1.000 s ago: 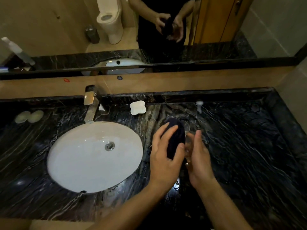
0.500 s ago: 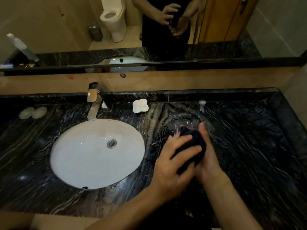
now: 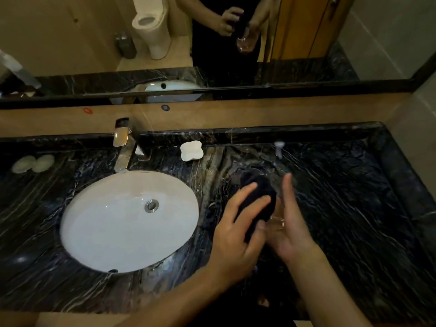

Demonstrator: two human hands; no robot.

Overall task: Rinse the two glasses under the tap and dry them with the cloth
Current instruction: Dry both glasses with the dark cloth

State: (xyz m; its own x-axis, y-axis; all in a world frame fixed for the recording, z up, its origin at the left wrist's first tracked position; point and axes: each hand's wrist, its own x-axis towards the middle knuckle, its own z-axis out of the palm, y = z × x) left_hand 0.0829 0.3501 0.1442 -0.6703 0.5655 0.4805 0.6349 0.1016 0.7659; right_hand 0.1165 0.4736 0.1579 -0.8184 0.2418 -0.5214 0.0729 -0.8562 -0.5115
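While both hands are meeting above the dark marble counter (image 3: pixel 354 208) to the right of the white basin (image 3: pixel 118 232), the left hand (image 3: pixel 238 237) is pressing a dark cloth (image 3: pixel 258 197) against a clear glass (image 3: pixel 274 223), its fingers (image 3: pixel 245 192) lying curled over the cloth. The right hand (image 3: pixel 291 228) is cradling the glass from the other side, fingers stretched almost straight. A second glass cannot be made out for certain. The tap (image 3: pixel 122 147) is standing behind the basin, with a white soap dish (image 3: pixel 191 151) just to its right.
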